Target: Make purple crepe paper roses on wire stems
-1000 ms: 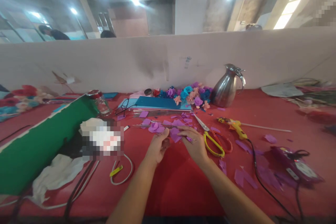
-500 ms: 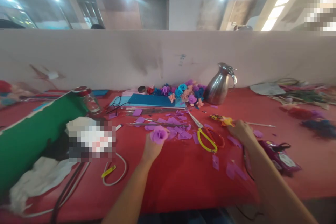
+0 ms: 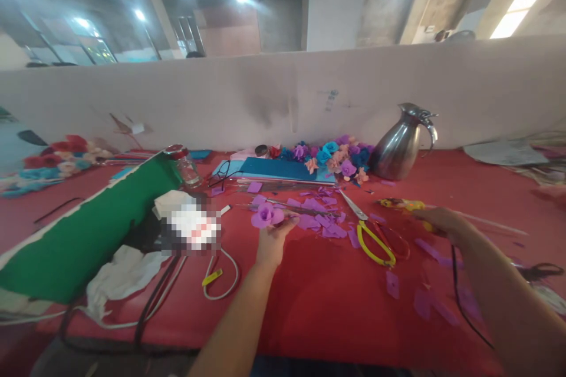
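A purple paper rose [image 3: 266,215] rises from my left hand [image 3: 272,244], which is closed round its base. The thumb points right, and whatever stem there is stays hidden. My right hand [image 3: 442,224] is wrapped round a yellow hot glue gun [image 3: 415,206] lying low over the table. A clear glue stick [image 3: 490,222] runs out of its back, and a black cord [image 3: 457,288] hangs below the wrist. Between the hands lie scissors [image 3: 374,241] with yellow and red handles, blades pointing away. Purple paper petals [image 3: 329,227] are scattered beside them.
A steel jug [image 3: 398,144] stands at the back, right of a heap of paper flowers [image 3: 340,159]. Blue sheets [image 3: 278,169] lie behind thin wires. On the left are a glass jar [image 3: 186,168], a green panel [image 3: 97,224], crumpled tissue [image 3: 126,277] and a white cable [image 3: 234,265].
The view has turned left, so the table's things appear farther right. My left hand has shifted left from the petals with the rose. My right hand stays on the glue gun.
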`<action>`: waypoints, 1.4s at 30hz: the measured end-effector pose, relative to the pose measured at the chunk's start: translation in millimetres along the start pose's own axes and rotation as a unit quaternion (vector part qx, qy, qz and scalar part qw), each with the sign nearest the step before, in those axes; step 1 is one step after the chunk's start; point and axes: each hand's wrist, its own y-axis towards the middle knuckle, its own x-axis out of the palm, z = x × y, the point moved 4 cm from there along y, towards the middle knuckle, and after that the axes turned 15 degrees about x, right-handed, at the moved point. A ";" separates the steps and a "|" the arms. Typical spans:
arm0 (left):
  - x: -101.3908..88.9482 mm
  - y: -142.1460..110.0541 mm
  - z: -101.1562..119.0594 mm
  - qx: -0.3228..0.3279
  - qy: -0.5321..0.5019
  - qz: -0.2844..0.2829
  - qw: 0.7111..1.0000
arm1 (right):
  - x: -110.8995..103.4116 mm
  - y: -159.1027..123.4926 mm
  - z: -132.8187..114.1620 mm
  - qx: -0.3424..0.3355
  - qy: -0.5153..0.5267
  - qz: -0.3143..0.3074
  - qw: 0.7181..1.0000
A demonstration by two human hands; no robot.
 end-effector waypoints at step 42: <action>-6.2 -1.2 -37.3 -0.097 0.234 -0.120 0.960 | 96.8 -185.6 -42.7 -0.182 -0.083 -0.228 0.953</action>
